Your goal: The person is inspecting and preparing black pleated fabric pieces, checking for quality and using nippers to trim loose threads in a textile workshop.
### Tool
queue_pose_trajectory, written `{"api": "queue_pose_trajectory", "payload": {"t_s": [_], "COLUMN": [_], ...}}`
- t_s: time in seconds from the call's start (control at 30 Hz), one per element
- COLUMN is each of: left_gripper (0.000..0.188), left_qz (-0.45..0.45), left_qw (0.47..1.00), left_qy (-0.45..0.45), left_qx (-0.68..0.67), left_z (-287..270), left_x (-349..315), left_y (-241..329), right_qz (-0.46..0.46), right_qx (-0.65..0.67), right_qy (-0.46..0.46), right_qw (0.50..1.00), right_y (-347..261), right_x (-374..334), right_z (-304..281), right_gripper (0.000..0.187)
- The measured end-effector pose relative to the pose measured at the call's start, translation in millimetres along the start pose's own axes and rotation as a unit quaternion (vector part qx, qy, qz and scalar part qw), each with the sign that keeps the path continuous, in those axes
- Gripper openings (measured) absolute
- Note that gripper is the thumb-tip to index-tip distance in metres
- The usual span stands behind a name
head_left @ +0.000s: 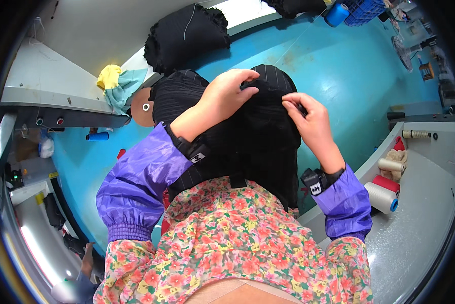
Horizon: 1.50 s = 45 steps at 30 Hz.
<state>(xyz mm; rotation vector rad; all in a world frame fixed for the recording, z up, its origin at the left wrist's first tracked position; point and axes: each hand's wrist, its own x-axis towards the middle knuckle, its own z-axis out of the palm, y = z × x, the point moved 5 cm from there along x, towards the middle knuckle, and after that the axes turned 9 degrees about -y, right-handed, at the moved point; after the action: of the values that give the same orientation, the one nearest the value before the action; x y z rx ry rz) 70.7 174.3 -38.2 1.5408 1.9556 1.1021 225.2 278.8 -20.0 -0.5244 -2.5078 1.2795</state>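
Observation:
Black ribbed knit fabric [222,124] lies heaped over my lap, with thin pale lines across its far part. My left hand [221,99] curls over the fabric's upper middle, a dark fold between its thumb and fingers. At the right side my right hand [311,117] is closed in a pinch, thumb and forefinger meeting at the fabric's edge; the exact bit they grip is too small to tell. Purple sleeve covers [136,175] and black wristbands are on both arms. A thin pale thread runs from the far right down toward the fabric.
A rolled black knit bundle [187,35] rests beyond my left hand beside the white machine. Yellow and teal cloths [121,86] hang at the left. Thread cones [382,196] lie on the right-hand machine bed. A blue basket [364,11] and blue cone [337,15] stand far right.

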Motion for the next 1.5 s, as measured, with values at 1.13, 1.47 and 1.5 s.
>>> {"api": "queue_pose_trajectory", "payload": {"t_s": [1.13,1.47,1.5], "left_gripper": [0.007,0.008,0.008], "left_qz": [-0.065,-0.029,-0.027], "left_qw": [0.886,0.877,0.877], "left_qy": [0.036,0.079,0.079], "left_qx": [-0.458,-0.472,-0.473], "left_z": [-6.1,-17.1,-17.3], "left_x": [16.2,21.9,21.7], "left_y": [-14.6,-10.4,-10.1], "right_qz": [0.097,0.092,0.092], "right_qx": [0.027,0.053,0.054], "right_qy": [-0.138,-0.123,-0.122], "right_qw": [0.985,0.987,0.987], "right_y": [40.7,7.3,7.1], "right_x": [26.7,26.9,27.3], "right_z": [-33.7,-67.7,-68.2], "right_gripper": [0.018,0.016,0.016]}}
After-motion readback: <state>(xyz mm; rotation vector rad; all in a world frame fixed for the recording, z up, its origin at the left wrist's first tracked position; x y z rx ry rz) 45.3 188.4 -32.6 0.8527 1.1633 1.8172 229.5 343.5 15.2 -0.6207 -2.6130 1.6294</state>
